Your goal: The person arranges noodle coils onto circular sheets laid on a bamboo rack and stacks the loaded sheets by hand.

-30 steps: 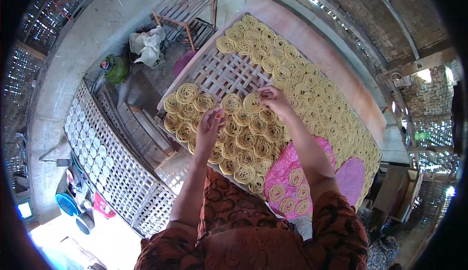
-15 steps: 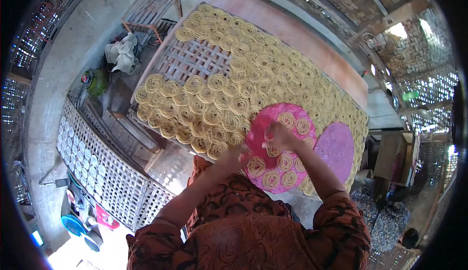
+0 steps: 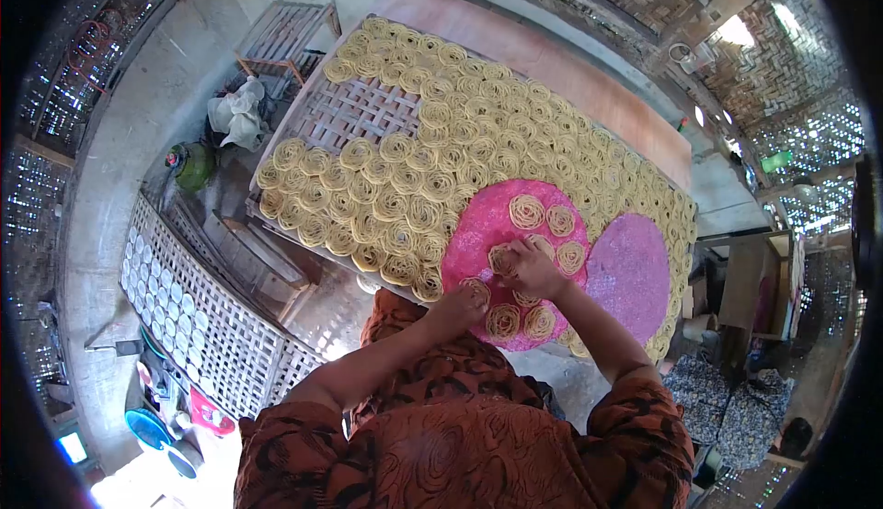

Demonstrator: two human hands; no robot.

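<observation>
A round pink tray [image 3: 478, 217] lies over the near edge of a woven rack, bearing several coiled noodle nests [image 3: 526, 212]. At the tray's left part, my left hand [image 3: 460, 310] has its fingers closed on a nest [image 3: 475, 290]. Near the tray's middle, my right hand [image 3: 535, 270] grips another nest [image 3: 502, 259] from its right side. Rows of yellow nests [image 3: 395, 205] cover most of the rack, touching one another. Bare woven slats [image 3: 354, 114] show at the rack's upper left.
A purple round tray [image 3: 630, 274] lies right of the pink one. At the left, a lattice rack [image 3: 230, 348] holds small white discs. Behind stand a green gas cylinder [image 3: 191, 167] and a slatted stand [image 3: 287, 35]. Patterned cloth [image 3: 727, 408] is at the lower right.
Both hands have moved from the nests on the rack down to the pink tray and taken hold of nests there. The view has shifted, showing the whole pink tray.
</observation>
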